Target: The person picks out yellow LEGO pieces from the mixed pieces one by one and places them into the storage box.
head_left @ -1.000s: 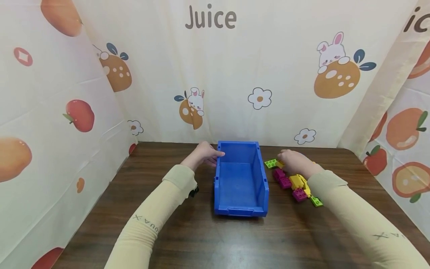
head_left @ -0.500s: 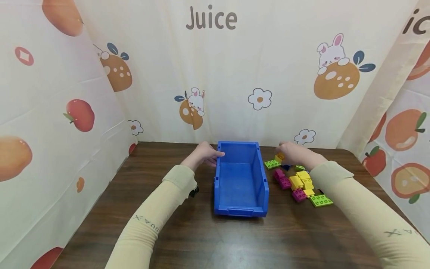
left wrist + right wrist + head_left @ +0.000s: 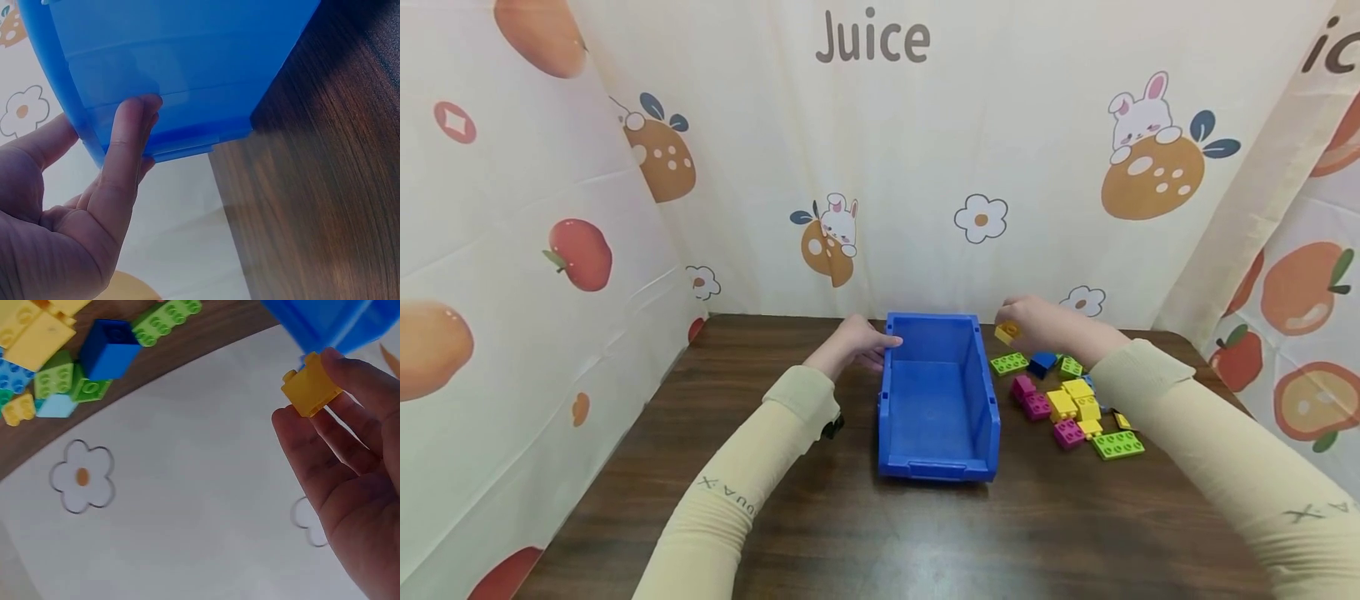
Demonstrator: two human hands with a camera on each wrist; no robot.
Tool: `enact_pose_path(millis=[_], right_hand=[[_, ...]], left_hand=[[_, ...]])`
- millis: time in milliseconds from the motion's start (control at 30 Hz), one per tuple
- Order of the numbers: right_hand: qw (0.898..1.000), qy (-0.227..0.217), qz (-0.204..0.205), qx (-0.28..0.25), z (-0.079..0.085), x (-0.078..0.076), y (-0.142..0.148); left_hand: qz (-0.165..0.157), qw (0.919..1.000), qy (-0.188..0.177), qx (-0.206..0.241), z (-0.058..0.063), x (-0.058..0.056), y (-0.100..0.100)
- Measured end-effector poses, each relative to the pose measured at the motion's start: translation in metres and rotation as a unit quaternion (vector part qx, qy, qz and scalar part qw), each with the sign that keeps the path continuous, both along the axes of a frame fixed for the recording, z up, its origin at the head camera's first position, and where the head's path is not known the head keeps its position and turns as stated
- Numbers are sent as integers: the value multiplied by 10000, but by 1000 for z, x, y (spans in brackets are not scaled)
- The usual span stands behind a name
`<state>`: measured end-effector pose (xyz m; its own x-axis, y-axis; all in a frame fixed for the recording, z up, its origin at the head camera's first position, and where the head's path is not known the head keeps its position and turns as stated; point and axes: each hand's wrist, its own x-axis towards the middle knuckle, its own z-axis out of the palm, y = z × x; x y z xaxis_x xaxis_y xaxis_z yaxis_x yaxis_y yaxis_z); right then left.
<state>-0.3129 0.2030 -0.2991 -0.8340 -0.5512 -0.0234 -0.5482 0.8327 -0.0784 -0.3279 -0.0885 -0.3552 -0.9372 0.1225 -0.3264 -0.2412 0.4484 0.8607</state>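
A blue plastic bin (image 3: 928, 408) stands on the dark wooden table. My left hand (image 3: 855, 340) grips its left wall near the back, thumb over the rim and fingers against the outer side (image 3: 181, 69). At the back right, my right hand (image 3: 1041, 323) pinches a small orange-yellow toy brick (image 3: 310, 387) between thumb and fingertips, raised above the table. In the head view this brick (image 3: 1006, 333) is to the right of the bin's far right corner. The inside of the bin shows only its bare blue floor.
Right of the bin lie several loose bricks: a green one (image 3: 1009, 363), a dark blue one (image 3: 1042, 364), magenta ones (image 3: 1037, 407), yellow ones (image 3: 1062, 405) and a flat green one (image 3: 1117, 445). A printed curtain (image 3: 902, 167) borders the table behind and on both sides.
My right hand has lifted the orange-yellow brick from the pile and moved up and to the left, uncovering the dark blue and green bricks. The left hand and bin stay put.
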Motion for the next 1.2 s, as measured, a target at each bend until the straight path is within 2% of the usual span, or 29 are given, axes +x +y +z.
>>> enact_pose_path(millis=[200,500,800,1033,1200], right_hand=[[9996,225,139,114,10,4,-15],[9986,319,403,158,20,12,-43],[9956,308,856,212,13,23,-70],[9939,53,1082,188,7,31,-87],[9888,85,1467,275,0,33,-96]], left_hand=[[48,10000,44,-33,-1,0,0],[26,9998,62,-174,2,1,0],[16,9998,85,-157,1,2,0],[91,9993,280,-231,-2,3,1],[127,9991,273,-282,-3,3,1]])
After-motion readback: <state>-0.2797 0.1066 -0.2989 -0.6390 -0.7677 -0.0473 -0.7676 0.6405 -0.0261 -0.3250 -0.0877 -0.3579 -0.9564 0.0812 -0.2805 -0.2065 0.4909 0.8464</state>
